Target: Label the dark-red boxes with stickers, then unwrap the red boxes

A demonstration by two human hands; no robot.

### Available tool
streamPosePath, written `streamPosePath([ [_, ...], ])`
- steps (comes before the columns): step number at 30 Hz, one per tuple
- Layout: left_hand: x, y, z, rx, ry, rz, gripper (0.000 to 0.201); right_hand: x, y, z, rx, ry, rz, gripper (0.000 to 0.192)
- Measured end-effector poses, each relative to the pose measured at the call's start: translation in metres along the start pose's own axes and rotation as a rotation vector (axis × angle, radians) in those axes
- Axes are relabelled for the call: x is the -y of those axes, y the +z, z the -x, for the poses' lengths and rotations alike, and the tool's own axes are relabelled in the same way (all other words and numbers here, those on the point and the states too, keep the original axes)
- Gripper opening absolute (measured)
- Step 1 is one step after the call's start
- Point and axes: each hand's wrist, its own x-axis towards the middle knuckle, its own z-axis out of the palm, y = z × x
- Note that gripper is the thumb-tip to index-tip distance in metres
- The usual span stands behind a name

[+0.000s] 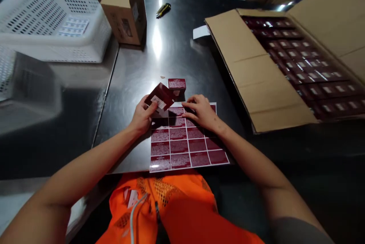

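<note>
The left hand [142, 116] grips a small maroon box [159, 98], tilted above the label sheet [185, 147]; it looks light, stiff (hold by its edges); the right hand [201, 111] presses fingertips on the sheet's top, clasping nothing.

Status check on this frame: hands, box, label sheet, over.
Left hand gripping small dark red box, tilted above the sheet. Right hand fingertips on label sheet. Second red box standing just beyond. Nothing in the way.
</note>
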Motion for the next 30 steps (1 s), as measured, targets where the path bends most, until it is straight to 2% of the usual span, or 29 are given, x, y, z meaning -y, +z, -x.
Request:
streamPosePath([
  [5, 0.0, 0.0, 0.004, -0.004, 0.002, 0.027, 0.059, 0.01, 0.001, 0.002, 0.022, 0.028, 0.107, 0.035],
  [10, -0.006, 0.006, 0.011, -0.025, 0.004, -0.067, 0.058, 0.01, 0.012, 0.006, -0.089, 0.027, -0.057, 0.029],
  [14, -0.006, 0.007, 0.014, 0.012, 0.029, -0.135, 0.051, 0.005, 0.02, 0.006, -0.199, 0.045, -0.203, 0.026],
  [17, -0.005, 0.006, 0.015, 0.032, 0.08, -0.166, 0.046, 0.0, 0.022, 0.005, -0.243, 0.008, -0.302, 0.037],
  [19, -0.006, 0.005, 0.017, 0.034, 0.12, -0.181, 0.044, 0.001, 0.021, 0.005, -0.235, -0.008, -0.277, 0.039],
  [22, -0.01, 0.007, 0.021, 0.007, 0.17, -0.235, 0.044, 0.009, 0.019, 0.007, -0.214, 0.023, -0.173, 0.028],
  [26, -0.013, 0.008, 0.023, -0.031, 0.223, -0.341, 0.046, 0.024, 0.012, 0.006, -0.097, 0.125, 0.005, 0.032],
  [28, -0.011, 0.005, 0.022, -0.053, 0.267, -0.367, 0.049, 0.027, 0.01, 0.005, -0.036, 0.169, 0.018, 0.035],
  [30, -0.008, 0.001, 0.02, -0.075, 0.307, -0.386, 0.053, 0.026, 0.011, 0.004, -0.027, 0.196, -0.024, 0.036],
])
